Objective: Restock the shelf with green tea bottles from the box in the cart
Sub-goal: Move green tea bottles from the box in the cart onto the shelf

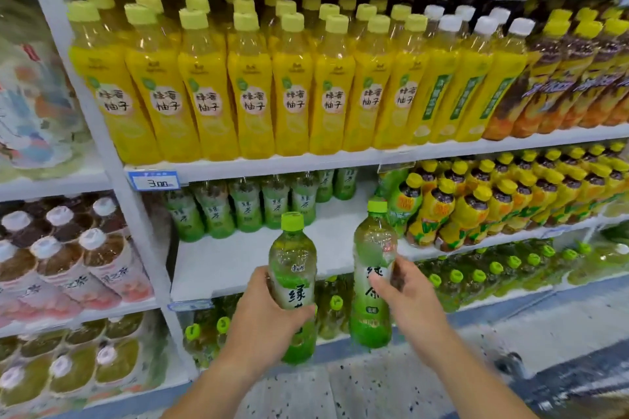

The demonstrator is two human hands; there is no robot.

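My left hand [263, 316] grips one green tea bottle [292, 268] round its middle, upright, in front of the shelf edge. A second green tea bottle [372, 268] with a green cap is held upright by my right hand [405, 296], just right of the first. Both bottles are in front of the white middle shelf [238, 258], whose front part is bare. Several green tea bottles [245, 207] stand in a row at the back of that shelf. The box and the cart are out of view.
Yellow honey-pomelo drink bottles [211, 88] fill the shelf above. Yellow-capped dark tea bottles [493, 197] crowd the right side of the middle shelf. Green-capped bottles [476, 279] sit on the shelf below. White-capped bottles [64, 258] fill the left bay. A price tag [155, 180] hangs on the shelf edge.
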